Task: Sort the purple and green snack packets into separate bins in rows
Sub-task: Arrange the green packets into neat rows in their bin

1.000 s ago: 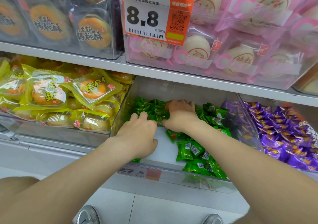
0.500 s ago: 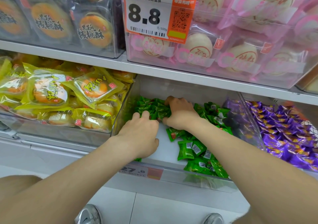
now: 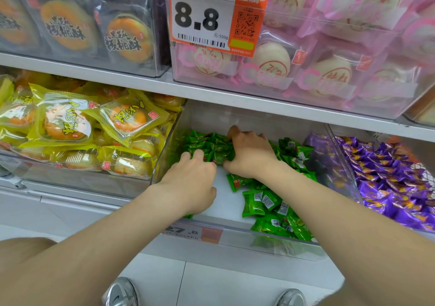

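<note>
Green snack packets (image 3: 207, 144) lie packed together at the back left of a clear middle bin (image 3: 235, 235). More green packets (image 3: 270, 204) lie loose along its right side and front. My right hand (image 3: 249, 155) reaches deep into the bin, its fingers curled over the packed green packets. Just in front of that pile sits my left hand (image 3: 190, 183), knuckles up, fingertips touching the packets. Purple snack packets (image 3: 388, 178) fill the neighbouring bin on the right.
A bin of yellow cake packets (image 3: 77, 131) stands to the left. The shelf above holds clear bins of pink bun packs (image 3: 294, 70) and brown pastry packs (image 3: 77, 23), with a price tag (image 3: 211, 16) reading 8.8. Another price label (image 3: 193, 231) is fixed to the green bin's front.
Both hands have stayed at the back-left pile of green packets and shifted only slightly. The camera has tilted a little, so the shelf sits lower in view.
</note>
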